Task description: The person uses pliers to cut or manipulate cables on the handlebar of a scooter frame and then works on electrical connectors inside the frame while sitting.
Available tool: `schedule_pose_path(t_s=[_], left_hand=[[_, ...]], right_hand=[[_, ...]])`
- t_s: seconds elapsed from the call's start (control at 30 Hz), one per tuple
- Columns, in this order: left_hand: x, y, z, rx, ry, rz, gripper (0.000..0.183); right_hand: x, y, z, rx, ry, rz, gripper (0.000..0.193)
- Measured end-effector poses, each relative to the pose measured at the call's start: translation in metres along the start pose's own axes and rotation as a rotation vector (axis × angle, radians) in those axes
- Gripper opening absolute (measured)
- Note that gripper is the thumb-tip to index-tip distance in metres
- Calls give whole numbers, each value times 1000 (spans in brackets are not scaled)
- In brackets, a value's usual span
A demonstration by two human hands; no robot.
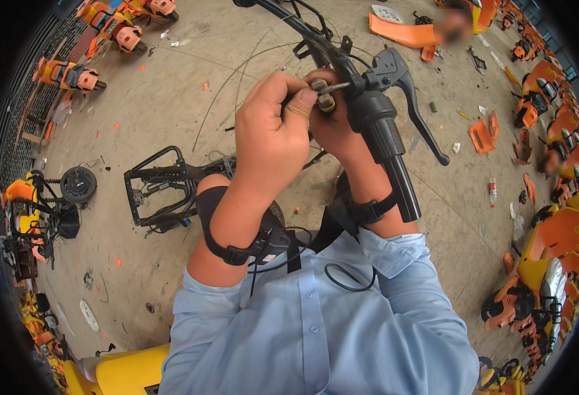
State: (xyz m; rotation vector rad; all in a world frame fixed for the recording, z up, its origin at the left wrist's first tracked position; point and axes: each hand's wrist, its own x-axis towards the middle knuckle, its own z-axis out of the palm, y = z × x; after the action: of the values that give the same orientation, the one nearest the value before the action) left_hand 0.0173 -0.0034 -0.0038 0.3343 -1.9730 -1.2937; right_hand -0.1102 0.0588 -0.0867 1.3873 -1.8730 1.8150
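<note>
My left hand (pixel 273 122) is closed, its thumb and forefinger pinching a short pointed metal screwdriver bit (pixel 334 87). The bit's tip points right, toward the handlebar clamp. Just behind it, a black-and-yellow screwdriver handle (pixel 327 103) sits in my right hand (pixel 337 131), whose fingers are closed and partly hidden by my left hand. Beside my right hand runs a black handlebar (pixel 326 47) with a ribbed grip (pixel 388 135) and a brake lever (pixel 418 112). Whether the bit touches the handle or the clamp, I cannot tell.
Below the handlebar lies a black metal frame (pixel 161 174) on the concrete floor. Orange-and-yellow scooters (pixel 559 237) line the right side; others (pixel 122 33) stand far left. A wheeled assembly (pixel 79 184) is at left. An orange panel (pixel 401 31) and a person's blurred head (pixel 453 25) show at the top.
</note>
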Motion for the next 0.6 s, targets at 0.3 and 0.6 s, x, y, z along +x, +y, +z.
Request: schedule_pose_path(t_s=[0.3, 0.6], left_hand=[[-6, 0, 3, 3, 39, 92, 13], [-9, 2, 7, 23, 5, 70, 15]], right_hand=[[-32, -62, -6, 141, 53, 374, 26], [-37, -77, -34, -97, -104, 387, 32]])
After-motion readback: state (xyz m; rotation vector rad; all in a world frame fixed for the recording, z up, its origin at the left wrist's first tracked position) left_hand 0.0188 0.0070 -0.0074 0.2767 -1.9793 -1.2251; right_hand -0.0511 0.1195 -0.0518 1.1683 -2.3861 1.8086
